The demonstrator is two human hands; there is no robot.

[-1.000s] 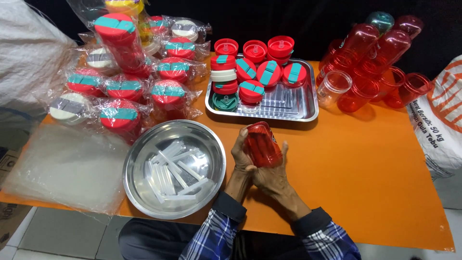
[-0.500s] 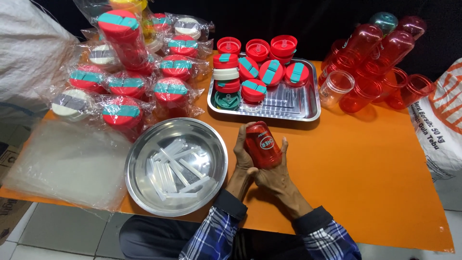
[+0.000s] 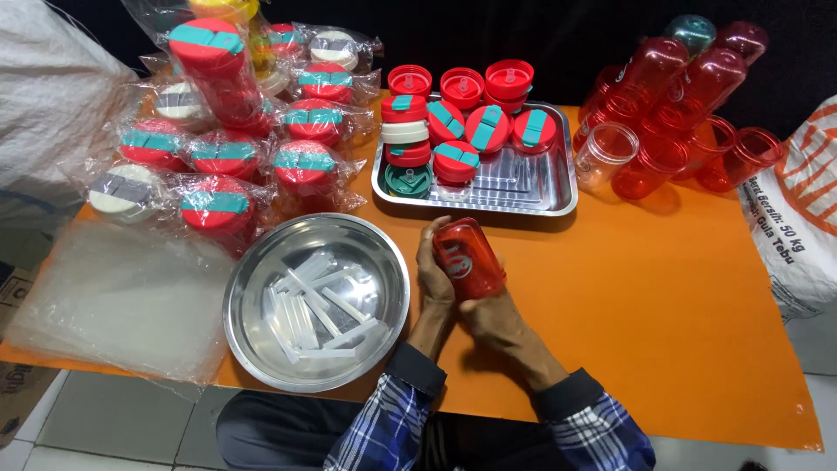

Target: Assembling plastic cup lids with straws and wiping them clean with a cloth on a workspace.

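A red see-through plastic bottle (image 3: 468, 256) lies tilted in both my hands over the orange table (image 3: 680, 314). My left hand (image 3: 433, 272) wraps its left side. My right hand (image 3: 493, 321) cups its lower end from beneath. Just left of my hands stands a round steel bowl (image 3: 253, 340) with several clear plastic straws (image 3: 316, 305) in it. Behind the bottle is a steel tray (image 3: 532, 187) that holds red lids with teal flaps (image 3: 471, 131).
Several open red bottles (image 3: 671, 113) and a clear one (image 3: 603, 153) cluster at the back right. Bagged, lidded bottles (image 3: 218, 148) pile up at the back left. Flat clear plastic bags (image 3: 113, 296) lie at the left edge. A white printed sack (image 3: 798, 209) sits at the right.
The bottle has turned a little in my hands, and its printed side now faces up. My hands stay in the same spot near the tray's front edge.
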